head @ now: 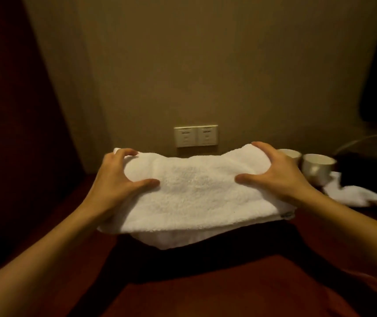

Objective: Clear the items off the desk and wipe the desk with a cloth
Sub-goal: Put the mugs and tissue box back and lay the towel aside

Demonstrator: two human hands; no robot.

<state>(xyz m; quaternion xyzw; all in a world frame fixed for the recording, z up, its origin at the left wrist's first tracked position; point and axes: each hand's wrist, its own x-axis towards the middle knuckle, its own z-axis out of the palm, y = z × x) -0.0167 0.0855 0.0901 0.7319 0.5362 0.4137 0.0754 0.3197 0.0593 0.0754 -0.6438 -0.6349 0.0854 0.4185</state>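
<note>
A folded white towel is held above the dark red desk, near the wall. The left hand grips its left end, the right hand its right end, thumbs on top, fingers curled over the far edge. Two white cups stand just right.

White towel; white cups; dark red desk; beige wall.

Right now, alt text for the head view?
Both hands grip a folded white towel by its ends above a dark red desk, the left hand and the right hand curled over it. Two white cups stand at right, with a wall socket plate behind.
</note>
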